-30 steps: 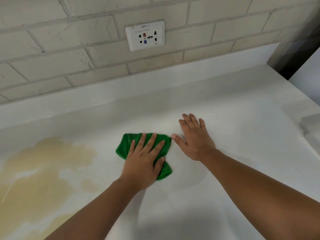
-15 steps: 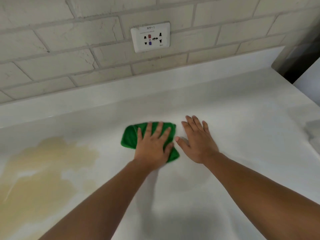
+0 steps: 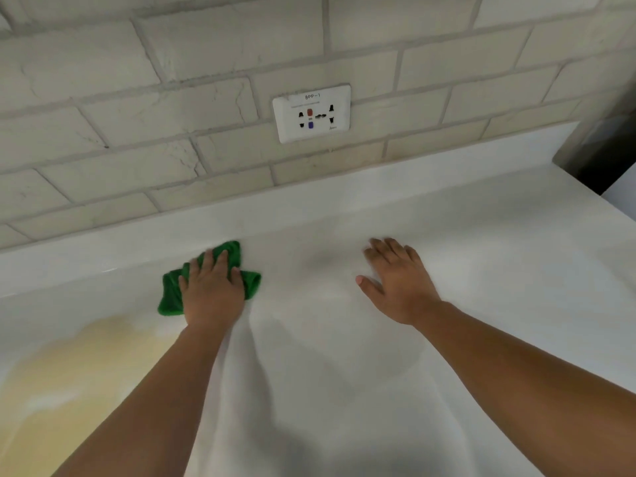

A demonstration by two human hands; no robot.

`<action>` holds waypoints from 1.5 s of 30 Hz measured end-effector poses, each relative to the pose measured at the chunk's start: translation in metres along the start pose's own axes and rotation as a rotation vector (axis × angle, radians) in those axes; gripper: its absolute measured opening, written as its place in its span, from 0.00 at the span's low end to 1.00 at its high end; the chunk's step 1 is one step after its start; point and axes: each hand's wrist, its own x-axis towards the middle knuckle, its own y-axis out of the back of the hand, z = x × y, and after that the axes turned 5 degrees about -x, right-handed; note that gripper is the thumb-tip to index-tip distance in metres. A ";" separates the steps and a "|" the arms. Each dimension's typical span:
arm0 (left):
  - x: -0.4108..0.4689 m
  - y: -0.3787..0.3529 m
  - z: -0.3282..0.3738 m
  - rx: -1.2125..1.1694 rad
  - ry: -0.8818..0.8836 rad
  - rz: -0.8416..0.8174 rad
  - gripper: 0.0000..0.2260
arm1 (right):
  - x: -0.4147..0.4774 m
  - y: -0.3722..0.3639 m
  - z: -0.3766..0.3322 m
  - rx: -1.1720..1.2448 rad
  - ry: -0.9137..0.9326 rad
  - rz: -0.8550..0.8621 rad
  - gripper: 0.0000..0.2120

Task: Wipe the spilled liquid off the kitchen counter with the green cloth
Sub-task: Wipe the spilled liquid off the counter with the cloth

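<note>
Green cloth [image 3: 170,297] lies crumpled on the white counter [image 3: 344,373], close to the low raised strip [image 3: 344,201] along the back of it. The left hand [image 3: 211,290] is on top of the cloth, palm down, with the fingers [image 3: 220,261] straight and a little spread; it presses the cloth to the counter and does not curl around it. Parts of the cloth come out on the left of the hand, beyond the fingertips and on the right beside the thumb. The yellowish-brown spill [image 3: 69,373] covers the front left part of the counter, and its far edge is just beside the near corner of the cloth; I cannot tell if the two touch. The right hand [image 3: 399,284] is well apart from the cloth, to the right. It lies flat on the counter, palm down, fingers stretched, thumb out to the side, and it holds nothing. Above the raised strip is a wall of pale tiles [image 3: 137,115] laid like bricks, and on it a white socket plate [image 3: 311,113] with small red and blue marks, higher than both hands and between them.
</note>
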 end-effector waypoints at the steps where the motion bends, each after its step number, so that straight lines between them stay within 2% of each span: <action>1: 0.004 -0.001 0.007 0.022 0.033 -0.004 0.26 | 0.001 -0.002 0.002 0.003 -0.002 -0.006 0.35; 4: 0.009 -0.006 0.043 0.074 0.004 -0.056 0.26 | 0.002 -0.004 0.003 0.007 -0.001 -0.013 0.35; 9: 0.012 -0.025 0.132 0.113 -0.212 -0.168 0.27 | 0.003 -0.002 0.002 0.043 -0.012 -0.032 0.39; 12: 0.008 -0.038 0.171 0.149 -0.412 -0.216 0.26 | 0.002 -0.002 0.002 0.087 -0.031 -0.002 0.40; 15: 0.004 -0.036 0.167 0.120 -0.563 -0.271 0.25 | 0.000 -0.003 0.003 0.101 -0.050 0.018 0.42; 18: -0.019 -0.024 0.118 0.021 -0.686 -0.302 0.25 | 0.001 -0.004 0.005 0.063 -0.045 0.000 0.43; 20: -0.034 -0.014 0.072 -0.042 -0.682 -0.284 0.28 | 0.002 -0.005 0.005 0.038 -0.042 0.001 0.44; 23: -0.022 0.000 0.010 -0.073 -0.489 -0.210 0.30 | 0.002 -0.004 0.004 0.048 -0.033 -0.004 0.47; 26: 0.007 0.001 0.001 0.000 -0.244 -0.104 0.28 | 0.003 -0.003 0.004 0.064 -0.031 -0.014 0.48; 28: 0.018 -0.009 0.024 0.065 -0.189 -0.034 0.26 | 0.003 -0.003 0.004 0.073 -0.037 -0.021 0.47; 30: 0.021 -0.019 0.060 0.095 -0.213 -0.024 0.26 | 0.004 -0.002 0.004 0.077 -0.041 -0.028 0.46; 35: 0.016 -0.042 0.165 0.143 -0.329 -0.118 0.27 | 0.003 -0.001 0.003 0.074 -0.047 -0.039 0.46; 38: 0.014 -0.053 0.204 0.142 -0.413 -0.151 0.26 | 0.005 0.000 0.003 0.071 -0.050 -0.038 0.45; 42: 0.021 -0.045 0.189 0.039 -0.555 -0.222 0.25 | 0.005 0.001 0.003 0.068 -0.039 -0.031 0.47; 45: 0.022 -0.034 0.143 -0.010 -0.557 -0.220 0.24 | 0.005 -0.001 0.005 0.060 -0.037 -0.031 0.50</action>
